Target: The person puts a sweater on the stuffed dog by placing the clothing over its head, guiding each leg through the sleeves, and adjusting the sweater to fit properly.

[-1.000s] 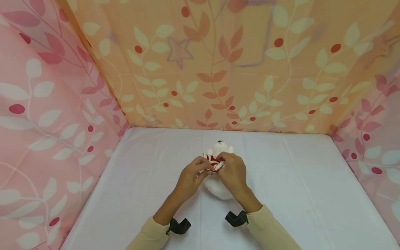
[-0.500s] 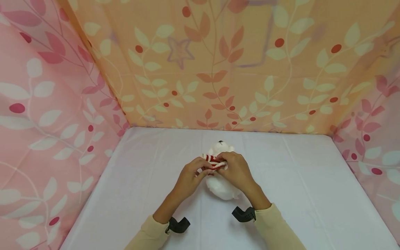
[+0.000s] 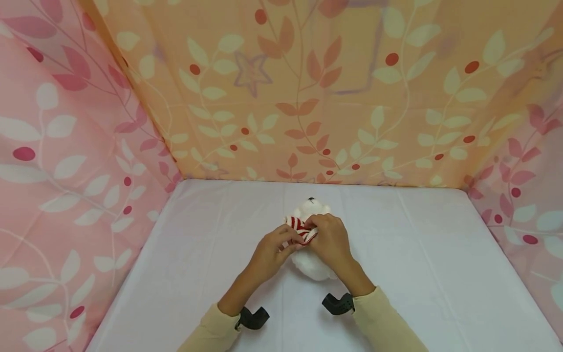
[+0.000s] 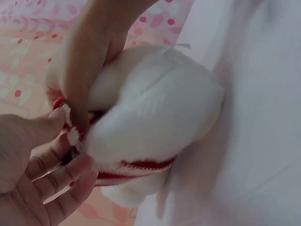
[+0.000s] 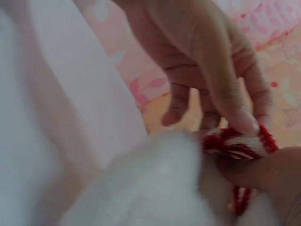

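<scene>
A white plush bear point(image 3: 313, 268) lies on its back on the table, its dark nose towards the far edge. It wears a red-and-white striped knitted sweater point(image 3: 295, 223), bunched up around the chest; in the left wrist view the sweater's red edge point(image 4: 153, 165) crosses the fur. My left hand point(image 3: 269, 253) pinches the sweater's edge between thumb and fingers. From the other side, my right hand point(image 3: 332, 243) grips the same edge, its thumb point(image 5: 251, 172) tucked under the knit in the right wrist view. The right hand hides part of the bear's head and body.
A white cloth covers the table point(image 3: 418, 274). Behind it hangs an orange leaf-patterned curtain point(image 3: 308, 98), with pink ones point(image 3: 66, 195) at the sides. Black wrist devices point(image 3: 253, 319) sit at both cuffs.
The right hand pulled the sweater's edge to the right, then came back slightly left. The left fingers have shifted a little right along the edge. The bear's lower body has turned slightly right.
</scene>
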A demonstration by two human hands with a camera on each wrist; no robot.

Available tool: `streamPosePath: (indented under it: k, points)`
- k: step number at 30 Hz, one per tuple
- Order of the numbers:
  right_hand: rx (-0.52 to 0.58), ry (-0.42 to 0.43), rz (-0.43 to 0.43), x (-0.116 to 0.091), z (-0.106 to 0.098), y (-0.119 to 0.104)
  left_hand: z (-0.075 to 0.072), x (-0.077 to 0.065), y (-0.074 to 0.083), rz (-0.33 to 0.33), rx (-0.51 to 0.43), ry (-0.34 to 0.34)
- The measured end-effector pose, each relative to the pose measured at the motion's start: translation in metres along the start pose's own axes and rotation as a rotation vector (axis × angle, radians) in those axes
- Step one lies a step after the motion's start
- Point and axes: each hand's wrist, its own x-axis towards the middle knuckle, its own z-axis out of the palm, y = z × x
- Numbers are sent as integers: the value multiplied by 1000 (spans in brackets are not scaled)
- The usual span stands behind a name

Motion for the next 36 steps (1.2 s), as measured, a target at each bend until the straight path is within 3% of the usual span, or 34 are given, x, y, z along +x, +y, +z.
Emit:
streamPosePath:
  k: [4,8,11,13,19,29,36]
  points:
    - [84,-150,11,2,-17,6,-5,3,-4,-5,-69,13]
    - [195,-283,17,4,-36,10,-14,7,-11,-78,-146,141]
    - [245,-335,8,6,-45,14,-19,11,-20,-150,-128,221]
    - [273,-369,4,7,-50,14,-21,12,-27,-191,-99,226]
    - [396,-455,25,8,-58,17,-23,13,-35,-273,-55,141]
    - [468,-461,93,4,-52,19,-35,27,-31,-336,32,-62]
    - [377,-406,1,0,-42,13,-37,31,-23,-336,123,-139]
